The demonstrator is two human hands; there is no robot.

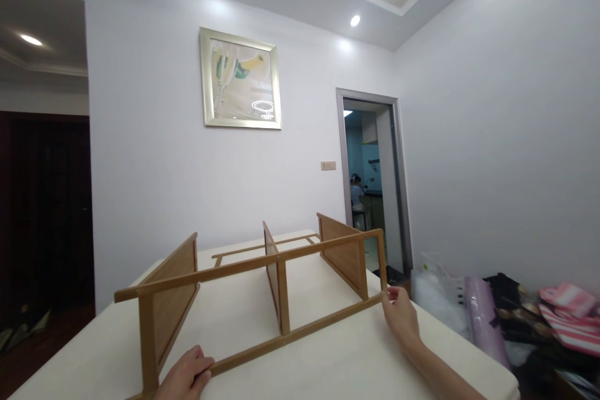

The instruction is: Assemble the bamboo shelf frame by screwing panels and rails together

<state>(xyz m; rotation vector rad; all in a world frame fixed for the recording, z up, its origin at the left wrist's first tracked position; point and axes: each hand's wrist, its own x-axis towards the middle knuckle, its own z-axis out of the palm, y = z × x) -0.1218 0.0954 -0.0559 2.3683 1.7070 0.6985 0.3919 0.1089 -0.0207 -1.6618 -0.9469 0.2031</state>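
A brown wooden shelf rack (pixel 283 290) lies on its side across a cream-coloured table (pixel 337 362). Three flat panels stand upright between its rails: a left panel (pixel 177 303), a middle one and a right panel (pixel 342 250). My left hand (pixel 185 375) is closed on the near lower rail, close to the left upright. At the far right end, the fingers of my right hand (pixel 401 317) pinch the rack's end bar near its lower corner. Thin wooden bars (pixel 262 245) show low behind the panels; whether they join the rack I cannot tell.
A framed picture (pixel 241 81) hangs on the wall ahead. Through a doorway (pixel 368 187) a person (pixel 357 194) sits in another room. Right of the table are clear plastic wrapping (pixel 435 294), a purple roll (pixel 485 312) and pink striped fabric (pixel 572 312). A dark door (pixel 44 212) stands left.
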